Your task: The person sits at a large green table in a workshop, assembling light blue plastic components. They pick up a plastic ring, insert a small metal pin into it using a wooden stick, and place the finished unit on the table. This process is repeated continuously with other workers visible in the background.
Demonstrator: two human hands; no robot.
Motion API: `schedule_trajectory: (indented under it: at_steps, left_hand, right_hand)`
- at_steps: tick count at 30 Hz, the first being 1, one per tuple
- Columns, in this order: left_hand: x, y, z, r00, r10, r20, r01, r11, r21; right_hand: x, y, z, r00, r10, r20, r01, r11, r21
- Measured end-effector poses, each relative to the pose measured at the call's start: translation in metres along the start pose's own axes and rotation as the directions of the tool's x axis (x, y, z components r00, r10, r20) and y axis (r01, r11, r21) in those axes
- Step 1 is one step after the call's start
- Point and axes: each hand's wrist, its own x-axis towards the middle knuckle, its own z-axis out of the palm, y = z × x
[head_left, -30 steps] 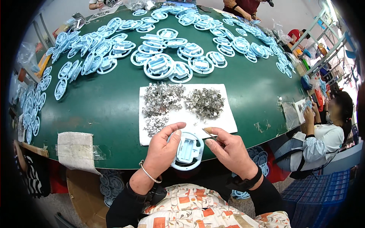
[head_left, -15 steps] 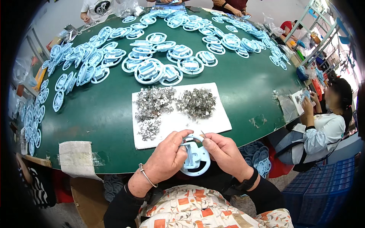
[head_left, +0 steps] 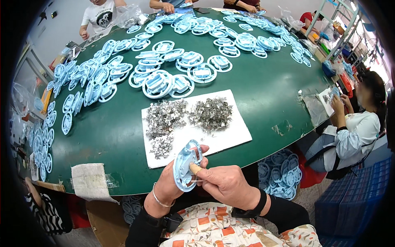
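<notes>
A light blue plastic ring-shaped part (head_left: 179,168), like a toy steering wheel, is tilted up on its edge near my lap. My left hand (head_left: 165,180) grips it from behind and along the left side, fingers showing past its far rim. Closed in a pinch, my right hand (head_left: 230,186) presses against the part's inner side; a tan covering wraps one of its fingertips. A thin metal tool (head_left: 197,180) sticks out below those fingers, its kind unclear. Just beyond lies a white board (head_left: 230,144) bearing two main piles of small metal clips (head_left: 211,113) (head_left: 165,117).
Many light blue ring parts (head_left: 158,83) cover the green table (head_left: 263,107) beyond the board. More fill a container (head_left: 279,173) below the table edge at right. A co-worker (head_left: 358,119) sits at right; others work at the far side. A cloth (head_left: 91,181) hangs over the near left edge.
The ring part has moved left and been turned from facing up to standing on edge. My right hand has shifted left from its rim to its inner side. The view has shifted slightly.
</notes>
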Motion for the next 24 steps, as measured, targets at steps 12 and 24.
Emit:
schedule_trajectory:
  at_steps: [12, 24]
  left_hand:
    - [-0.015, -0.002, 0.024, 0.970, 0.106, -0.218, 0.014, 0.874, 0.486]
    - [-0.004, 0.004, 0.004, 0.962, 0.112, -0.248, 0.079, 0.759, 0.646]
  right_hand:
    - [-0.027, 0.000, -0.047, 0.895, 0.442, 0.059, -0.432, 0.829, 0.355]
    - [0.046, 0.059, -0.048, 0.997, 0.080, 0.006, -0.066, 0.860, -0.506]
